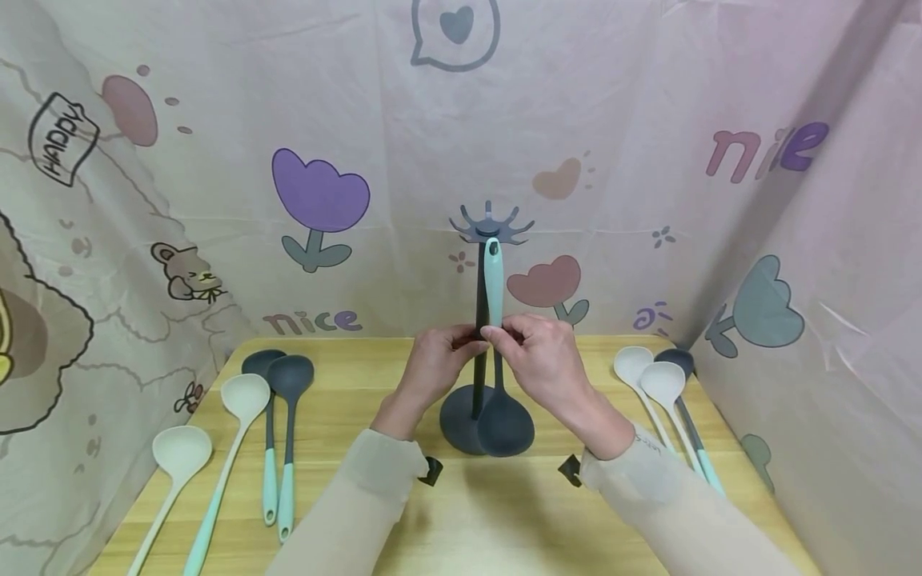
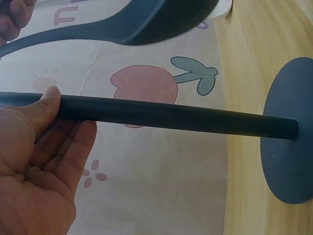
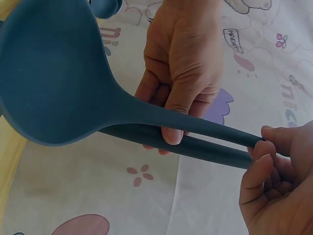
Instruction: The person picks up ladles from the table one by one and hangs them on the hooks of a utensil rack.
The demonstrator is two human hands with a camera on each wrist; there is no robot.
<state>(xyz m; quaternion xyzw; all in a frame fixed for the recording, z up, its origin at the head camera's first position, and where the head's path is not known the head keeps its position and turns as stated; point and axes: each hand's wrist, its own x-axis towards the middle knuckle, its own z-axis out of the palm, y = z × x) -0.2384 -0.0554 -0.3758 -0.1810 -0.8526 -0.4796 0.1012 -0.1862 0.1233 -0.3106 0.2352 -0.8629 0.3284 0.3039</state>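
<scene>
A dark utensil stand with a round base (image 1: 455,416), upright pole (image 2: 171,113) and crown of hooks (image 1: 468,228) stands mid-table. My left hand (image 1: 432,364) grips its pole between thumb and fingers about halfway up. In my right hand (image 1: 551,364) a dark ladle (image 1: 507,428) with a mint handle is pinched at mid-length, bowl down, in front of the pole. The handle's holed top end lies just in front of the hooks; whether it hangs on one I cannot tell. From the right wrist, the ladle's shaft (image 3: 161,116) runs close beside the pole.
On the left of the wooden table (image 1: 346,496) lie white ladles (image 1: 182,456) and dark ladles (image 1: 291,376). Two more white ladles (image 1: 663,382) and one dark ladle (image 1: 675,360) lie on the right. Behind hangs a printed cloth (image 1: 418,160).
</scene>
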